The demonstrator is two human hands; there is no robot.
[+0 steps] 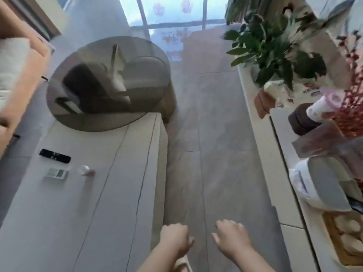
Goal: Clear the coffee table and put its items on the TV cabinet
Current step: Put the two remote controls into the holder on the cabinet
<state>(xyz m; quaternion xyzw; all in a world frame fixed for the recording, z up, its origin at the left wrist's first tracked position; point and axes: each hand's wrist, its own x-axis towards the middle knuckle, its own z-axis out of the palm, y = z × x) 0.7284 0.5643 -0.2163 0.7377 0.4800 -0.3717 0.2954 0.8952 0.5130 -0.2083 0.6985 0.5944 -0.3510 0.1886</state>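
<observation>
The pale coffee table (110,193) fills the left, with a round dark glass top (110,83) at its far end. On its left part lie a black remote (55,156), a white remote (55,173) and a small clear-and-pink object (86,171). The white TV cabinet (284,173) runs along the right. My left hand (174,237) hangs low over the table's near right edge, fingers curled with nothing in them. My right hand (231,237) is over the floor beside it, fingers loosely apart, holding nothing.
On the cabinet stand a green plant (275,46), red berry branches (351,107), a dark jar (302,122), a pink-capped white bottle (324,105), a white bag (300,183) and a wooden tray (343,240). An orange sofa (21,65) is at far left. Grey floor tiles (212,134) run between table and cabinet.
</observation>
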